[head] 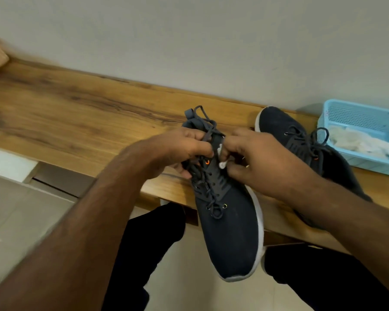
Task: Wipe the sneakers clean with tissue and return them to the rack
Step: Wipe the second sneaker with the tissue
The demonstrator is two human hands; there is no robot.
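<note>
Left hand [184,149] is gripping the sneaker [228,221] at its collar and laces, fingers curled around it. Right hand [263,158] is pinching a small tissue [221,157] wad, pressing it against the tongue area. Sneaker is being held over the bench [76,113] edge, toe pointing toward the person, heel toward the wall. Second sneaker [285,129] is lying on the bench just right, beside a blue basket [337,122] holding more tissue.

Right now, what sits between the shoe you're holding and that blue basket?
The head view shows the second sneaker lying on the wooden shelf between the held sneaker and the blue basket.
</note>
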